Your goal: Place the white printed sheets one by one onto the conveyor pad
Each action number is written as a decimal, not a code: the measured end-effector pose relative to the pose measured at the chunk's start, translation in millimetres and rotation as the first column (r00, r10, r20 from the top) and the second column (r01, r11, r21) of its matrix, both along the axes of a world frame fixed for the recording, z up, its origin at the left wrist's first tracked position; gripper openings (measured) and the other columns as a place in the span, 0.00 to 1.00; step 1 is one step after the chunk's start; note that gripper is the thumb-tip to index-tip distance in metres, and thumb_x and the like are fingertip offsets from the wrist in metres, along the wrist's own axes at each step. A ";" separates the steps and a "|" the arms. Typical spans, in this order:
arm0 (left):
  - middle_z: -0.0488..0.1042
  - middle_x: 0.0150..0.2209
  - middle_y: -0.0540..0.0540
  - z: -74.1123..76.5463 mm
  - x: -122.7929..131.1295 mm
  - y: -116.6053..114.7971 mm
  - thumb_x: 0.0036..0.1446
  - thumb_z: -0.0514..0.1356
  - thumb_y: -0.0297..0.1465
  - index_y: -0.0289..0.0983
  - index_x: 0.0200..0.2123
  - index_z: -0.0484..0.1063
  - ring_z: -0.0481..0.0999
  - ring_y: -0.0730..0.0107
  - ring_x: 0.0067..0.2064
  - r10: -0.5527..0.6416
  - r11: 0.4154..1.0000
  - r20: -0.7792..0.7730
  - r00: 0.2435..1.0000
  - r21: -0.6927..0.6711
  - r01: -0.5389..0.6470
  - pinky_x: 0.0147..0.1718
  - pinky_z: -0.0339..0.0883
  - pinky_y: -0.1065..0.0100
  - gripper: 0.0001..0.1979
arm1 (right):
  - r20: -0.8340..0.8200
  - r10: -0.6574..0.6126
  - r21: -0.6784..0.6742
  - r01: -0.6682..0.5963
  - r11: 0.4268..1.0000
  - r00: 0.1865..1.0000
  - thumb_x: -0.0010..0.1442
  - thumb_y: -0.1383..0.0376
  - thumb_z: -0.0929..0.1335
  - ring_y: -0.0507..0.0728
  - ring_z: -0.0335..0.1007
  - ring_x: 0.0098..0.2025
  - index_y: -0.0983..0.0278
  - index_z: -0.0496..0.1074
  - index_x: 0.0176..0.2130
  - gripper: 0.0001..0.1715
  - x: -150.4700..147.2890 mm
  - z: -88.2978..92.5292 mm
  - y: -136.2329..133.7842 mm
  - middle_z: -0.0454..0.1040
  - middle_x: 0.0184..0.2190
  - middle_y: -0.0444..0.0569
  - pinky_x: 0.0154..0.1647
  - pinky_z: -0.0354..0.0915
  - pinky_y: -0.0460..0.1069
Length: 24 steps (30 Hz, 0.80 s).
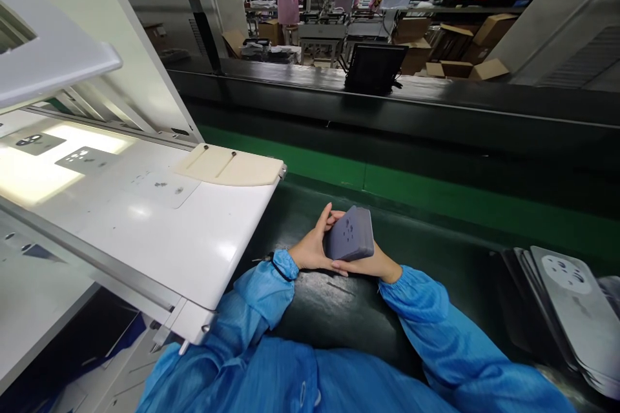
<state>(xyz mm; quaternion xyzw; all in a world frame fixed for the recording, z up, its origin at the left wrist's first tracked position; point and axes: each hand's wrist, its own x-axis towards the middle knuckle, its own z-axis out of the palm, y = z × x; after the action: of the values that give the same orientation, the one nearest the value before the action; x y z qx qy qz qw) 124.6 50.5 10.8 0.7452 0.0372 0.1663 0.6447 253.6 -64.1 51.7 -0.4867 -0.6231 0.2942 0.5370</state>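
Note:
Between my hands stands a compact stack of grey-violet panels [349, 237], rounded at the corners, with several small holes in the front one. They look like phone back covers, tilted up above the dark work surface. My left hand [310, 250] grips the stack from its left side, thumb raised and fingers at the lower edge. Under and behind the right side, my right hand [375, 263] supports it; some of its fingers are hidden by the panels. Both wrists show blue sleeves, and a dark band circles the left one.
A white machine table [208, 226] with a lit area juts in from the left, a cream plate [232, 164] bolted at its corner. Larger grey panels [571, 297] lie stacked at the right. Behind the green strip [387, 187], a black screen [375, 68] stands on a ledge.

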 end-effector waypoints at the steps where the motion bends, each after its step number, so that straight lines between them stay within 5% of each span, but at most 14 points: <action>1: 0.49 0.65 0.31 0.5 -0.2 -0.9 0.32 0.73 0.38 0.36 0.66 0.21 0.54 0.50 0.65 0.008 0.999 0.006 1.000 0.033 -0.008 0.64 0.46 0.51 0.72 | -0.009 0.009 -0.010 -0.009 1.000 1.000 0.51 0.52 0.77 0.65 0.56 0.57 0.61 0.58 0.56 0.42 0.5 0.1 -0.4 0.59 0.54 0.56 0.61 0.54 0.61; 5: 0.57 0.62 0.34 7.5 -2.6 -10.8 0.33 0.72 0.39 0.38 0.67 0.30 0.60 0.50 0.62 0.120 0.972 0.009 0.993 0.204 -0.119 0.62 0.53 0.51 0.66 | -0.074 0.105 -0.060 -0.110 0.992 0.992 0.49 0.54 0.78 0.65 0.58 0.56 0.61 0.59 0.56 0.43 7.2 1.6 -0.5 0.62 0.53 0.55 0.60 0.56 0.61; 11: 0.61 0.61 0.38 31.7 -5.6 -29.9 0.38 0.68 0.42 0.37 0.67 0.33 0.66 0.53 0.59 0.406 0.845 -0.032 0.913 0.392 -0.362 0.55 0.64 0.54 0.60 | -0.230 0.237 -0.035 -0.252 0.967 0.944 0.50 0.54 0.79 0.65 0.50 0.61 0.57 0.52 0.63 0.52 26.4 10.5 -0.8 0.54 0.60 0.54 0.63 0.50 0.62; 16: 0.66 0.56 0.38 55.0 -13.7 -40.8 0.42 0.65 0.38 0.37 0.66 0.36 0.70 0.53 0.53 0.505 0.653 0.002 0.863 0.653 -0.384 0.48 0.70 0.55 0.54 | -0.306 0.297 0.058 -0.293 0.954 0.905 0.49 0.57 0.79 0.66 0.51 0.60 0.59 0.60 0.58 0.44 30.4 20.0 2.1 0.59 0.55 0.54 0.62 0.51 0.62; 20: 0.69 0.51 0.40 78.1 -26.5 -54.5 0.48 0.61 0.34 0.39 0.66 0.33 0.72 0.54 0.49 0.552 0.457 0.085 0.829 0.801 -0.387 0.43 0.71 0.58 0.49 | -0.372 0.345 0.129 -0.320 0.939 0.862 0.41 0.50 0.81 0.68 0.56 0.57 0.57 0.62 0.54 0.47 25.7 17.3 7.1 0.63 0.51 0.53 0.58 0.55 0.63; 24: 0.69 0.47 0.40 92.6 -35.4 -61.8 0.49 0.58 0.31 0.38 0.66 0.34 0.72 0.55 0.46 0.587 0.364 0.086 0.805 0.860 -0.358 0.42 0.70 0.58 0.46 | -0.406 0.343 0.119 -0.323 0.939 0.847 0.39 0.48 0.81 0.68 0.56 0.57 0.57 0.62 0.55 0.50 21.5 13.8 8.2 0.62 0.52 0.54 0.58 0.55 0.64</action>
<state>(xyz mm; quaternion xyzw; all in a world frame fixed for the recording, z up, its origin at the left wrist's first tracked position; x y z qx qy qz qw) 89.2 -11.2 103.4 0.9301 0.2416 0.2521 0.1138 275.1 -55.9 65.5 -0.2840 -0.5738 0.4663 0.6105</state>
